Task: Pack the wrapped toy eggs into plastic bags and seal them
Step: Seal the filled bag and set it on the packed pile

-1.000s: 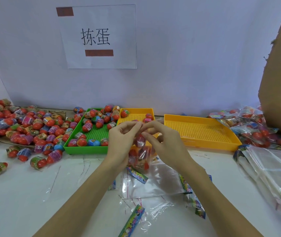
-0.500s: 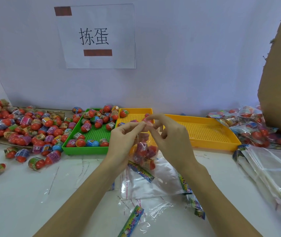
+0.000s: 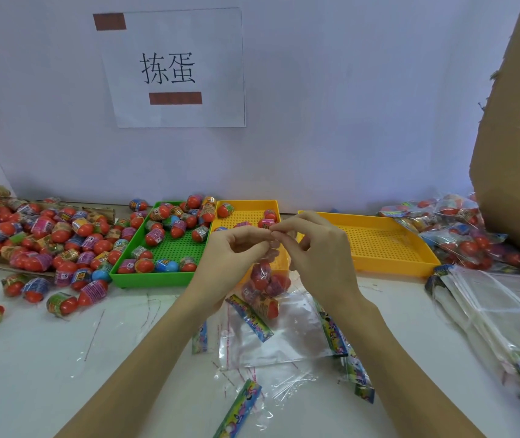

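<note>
A clear plastic bag holding several wrapped toy eggs (image 3: pixel 265 284) hangs above the table in front of me. My left hand (image 3: pixel 232 263) and my right hand (image 3: pixel 318 257) pinch its top edge, fingertips meeting at about the middle. A green tray (image 3: pixel 157 278) with several loose eggs stands to the left of my hands. Behind the bag, a small yellow tray (image 3: pixel 246 210) holds a few eggs. Empty clear bags with colourful header strips (image 3: pixel 271 336) lie flat on the white table under my hands.
A big heap of loose wrapped eggs (image 3: pixel 37 235) covers the left side. An empty yellow tray (image 3: pixel 388 248) sits at the right. Filled bags (image 3: pixel 461 232) pile by a cardboard box (image 3: pixel 518 153). A stack of empty bags (image 3: pixel 499 314) lies at the right edge.
Both hands have lifted the filled bag a little higher. My fingertips have shifted along its top edge and now meet closer together.
</note>
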A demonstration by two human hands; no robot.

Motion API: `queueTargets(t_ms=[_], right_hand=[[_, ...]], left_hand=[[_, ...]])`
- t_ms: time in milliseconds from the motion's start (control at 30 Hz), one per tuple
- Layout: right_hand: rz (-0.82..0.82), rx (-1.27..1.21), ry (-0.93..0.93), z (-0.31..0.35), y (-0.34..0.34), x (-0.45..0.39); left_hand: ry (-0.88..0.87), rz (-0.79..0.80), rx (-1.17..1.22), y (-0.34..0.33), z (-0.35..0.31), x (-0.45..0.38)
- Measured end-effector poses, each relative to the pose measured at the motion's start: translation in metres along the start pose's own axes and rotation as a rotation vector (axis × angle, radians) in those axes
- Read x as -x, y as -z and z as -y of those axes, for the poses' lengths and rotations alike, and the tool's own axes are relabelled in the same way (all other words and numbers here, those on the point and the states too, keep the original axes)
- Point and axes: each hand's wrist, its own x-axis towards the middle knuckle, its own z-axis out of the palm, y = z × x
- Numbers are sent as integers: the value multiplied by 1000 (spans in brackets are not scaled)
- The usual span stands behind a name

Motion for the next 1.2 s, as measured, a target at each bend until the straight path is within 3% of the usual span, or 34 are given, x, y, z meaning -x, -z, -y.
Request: queueTargets(t_ms=[233, 367, 433, 567, 700, 767, 967, 1200], right_hand=[[-12, 211, 140, 3, 0, 2], [-53, 217, 128, 5, -4, 2], [-103, 179, 75, 5, -5, 0], [-351, 57, -135, -15, 16, -10], [-501, 90, -331, -45, 41, -13], [-436, 133, -393, -59, 45, -10], [223, 101, -300, -47, 23, -5], [325, 67, -283, -33, 8, -1]], left_hand=[[-42, -59, -81, -3, 4, 1], [-17, -79, -51, -6, 2, 1], [33, -119, 1, -6, 0, 0], [156, -266, 131, 6, -6, -4], [196, -331, 233, 20, -8, -6], [203, -353, 237, 22, -7, -7], [198, -334, 187, 21, -6, -6], [201, -304, 106, 18, -6, -6]])
